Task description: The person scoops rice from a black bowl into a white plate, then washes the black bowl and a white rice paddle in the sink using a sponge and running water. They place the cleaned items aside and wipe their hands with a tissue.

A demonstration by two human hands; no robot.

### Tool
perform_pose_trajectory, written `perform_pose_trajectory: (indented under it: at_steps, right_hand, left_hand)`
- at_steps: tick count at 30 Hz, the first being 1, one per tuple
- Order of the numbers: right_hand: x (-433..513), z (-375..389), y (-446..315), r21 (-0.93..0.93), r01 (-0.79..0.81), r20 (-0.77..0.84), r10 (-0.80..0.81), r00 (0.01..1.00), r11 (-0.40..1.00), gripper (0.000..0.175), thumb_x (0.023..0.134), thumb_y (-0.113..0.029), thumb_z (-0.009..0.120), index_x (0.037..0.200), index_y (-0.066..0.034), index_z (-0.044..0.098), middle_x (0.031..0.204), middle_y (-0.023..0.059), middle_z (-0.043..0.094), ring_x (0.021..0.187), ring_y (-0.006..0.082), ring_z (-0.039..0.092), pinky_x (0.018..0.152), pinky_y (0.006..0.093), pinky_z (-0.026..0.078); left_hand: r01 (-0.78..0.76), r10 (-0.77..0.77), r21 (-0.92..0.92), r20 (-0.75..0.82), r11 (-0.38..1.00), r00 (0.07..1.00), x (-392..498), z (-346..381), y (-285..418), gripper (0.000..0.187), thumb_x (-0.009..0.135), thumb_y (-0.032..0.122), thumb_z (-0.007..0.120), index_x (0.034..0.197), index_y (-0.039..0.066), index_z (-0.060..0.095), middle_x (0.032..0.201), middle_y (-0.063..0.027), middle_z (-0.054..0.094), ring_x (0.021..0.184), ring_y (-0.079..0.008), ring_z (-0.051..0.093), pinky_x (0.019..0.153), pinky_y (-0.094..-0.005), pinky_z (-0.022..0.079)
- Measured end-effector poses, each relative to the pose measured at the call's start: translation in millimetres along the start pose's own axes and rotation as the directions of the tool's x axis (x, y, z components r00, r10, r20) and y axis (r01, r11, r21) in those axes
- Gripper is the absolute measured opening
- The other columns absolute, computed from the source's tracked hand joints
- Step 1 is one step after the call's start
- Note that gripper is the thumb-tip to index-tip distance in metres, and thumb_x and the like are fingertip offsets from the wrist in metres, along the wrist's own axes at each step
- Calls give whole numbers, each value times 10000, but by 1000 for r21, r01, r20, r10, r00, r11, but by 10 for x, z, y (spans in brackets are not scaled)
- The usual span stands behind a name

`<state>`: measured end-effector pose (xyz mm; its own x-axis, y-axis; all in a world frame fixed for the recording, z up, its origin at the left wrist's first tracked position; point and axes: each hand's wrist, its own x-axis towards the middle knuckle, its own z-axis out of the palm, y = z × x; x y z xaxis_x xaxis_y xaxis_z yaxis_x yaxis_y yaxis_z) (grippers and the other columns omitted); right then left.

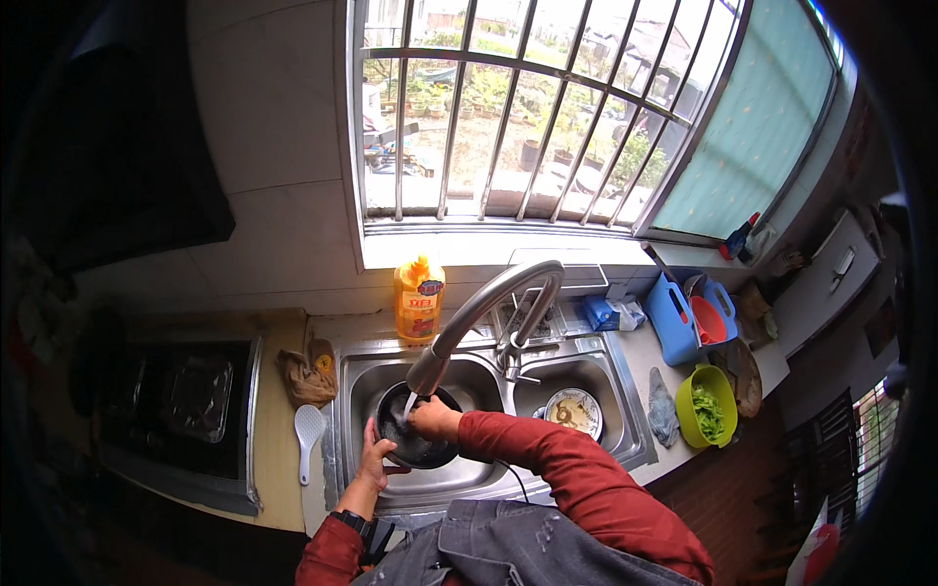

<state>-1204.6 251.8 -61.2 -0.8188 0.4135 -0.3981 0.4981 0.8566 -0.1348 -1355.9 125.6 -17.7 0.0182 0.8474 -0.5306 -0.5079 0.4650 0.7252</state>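
Note:
My left hand (374,458) grips the left rim of a round dark pot (426,455), thumb over the edge and fingers outside. The pot is tilted inside the left basin (476,476) of a stainless-steel double sink. From the pull-out-style metal faucet (469,319) a stream of water (410,404) runs into it. My right hand (434,420) reaches into the pot beside the stream, fingers curled down. Whether those fingers hold anything is hidden. Wet, whitish streaks show on the pot's inside.
A patterned plate (574,412) lies in the right basin. Behind the sink stands an orange pump bottle (418,304). A white rice paddle (308,439) and brown cloth (308,377) lie left. Rightward are a grey rag (662,410), green colander of leaves (707,410) and blue basket (670,322).

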Motion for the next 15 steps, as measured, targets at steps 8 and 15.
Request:
perform_pose_trajectory:
  at_steps: [8,15]
  right_hand:
    - [-119,-108,-131,230,-109,207,60,976,967,279,812,-296,543,963,-112,691,989,120,674,937,296,647,776,498,474]
    - [-3,-226,-43,508,-69,-272,235,933,859,228,793,-254,533,805,-63,656,796,202,647,749,388,636,663,451,511]
  left_hand:
    - [40,-41,-7,-120,999,992,165,27,-82,957,653,230,613,1456,306,96,1438,-115,221,1146,-443,404,654,-636,499]
    - [7,2,37,-245,999,970,146,-127,-52,948,658,215,641,1439,327,115,1367,-132,291,1113,-448,428,610,-607,516]
